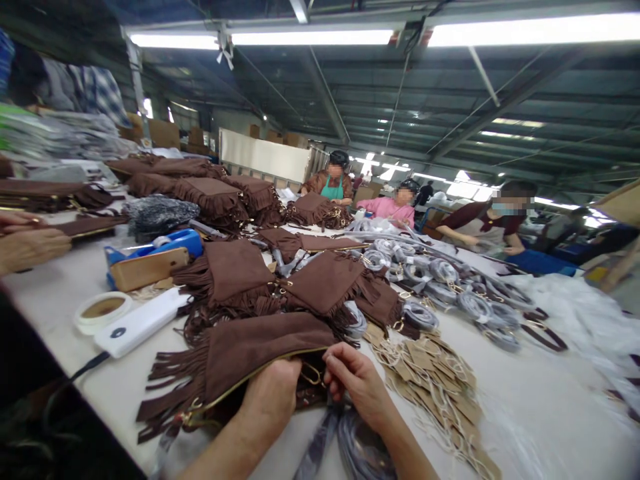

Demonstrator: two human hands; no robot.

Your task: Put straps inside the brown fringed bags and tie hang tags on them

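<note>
A dark brown suede bag [260, 340] with fringe and a gold zipper lies open before me on the table. My left hand [273, 393] is closed at its opening, gripping the zipper edge, with the fingertips hidden inside. At the right corner, my right hand [357, 380] is closed in a pinch beside a gold clasp [313, 373]. A plastic-wrapped strap [320, 437] runs up under its fingers, which seem to hold the strap's end. The coiled part of a wrapped strap [363, 447] rests below my right wrist.
More fringed bags [325, 280] lie just behind. Brown paper tags with strings [435, 373] and coiled straps [445, 273] spread to the right. A white power bank [143, 323], tape roll [103, 312], phone [150, 268] and blue tape dispenser [187, 243] are left. A co-worker's hand [35, 247] is far left.
</note>
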